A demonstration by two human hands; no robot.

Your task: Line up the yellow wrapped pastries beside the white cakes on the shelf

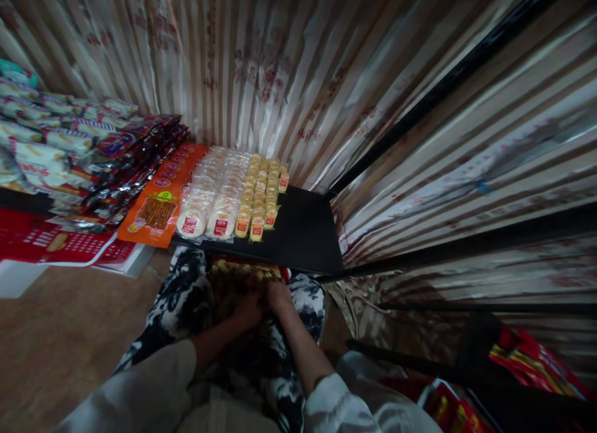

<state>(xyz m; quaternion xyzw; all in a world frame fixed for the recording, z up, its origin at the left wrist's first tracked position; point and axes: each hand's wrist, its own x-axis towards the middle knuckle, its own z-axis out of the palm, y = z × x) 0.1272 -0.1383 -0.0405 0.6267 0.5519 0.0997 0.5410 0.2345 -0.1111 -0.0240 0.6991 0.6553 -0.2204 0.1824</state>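
The glossy red-and-gold packet (268, 269) sits between black-and-white patterned trouser legs (184, 290), by the flat black desk (312, 228); my left hand (248, 307) and right hand (278, 295) meet there, each grip too dim to tell, so I'd work gently, evenly

A black table (310, 228) bears rows of wrapped snacks (227, 190).

One camera looks out from head height, forward and steeply down. It sees wide. The pale cloth sleeves (140, 383) are closest, along the bottom edge. Past them, low in the middle, come the bare left hand (250, 307) and bare right hand (278, 295). The flat black table (310, 228) is farther off, with the shiny, folded tan sheet (261, 72) behind it.
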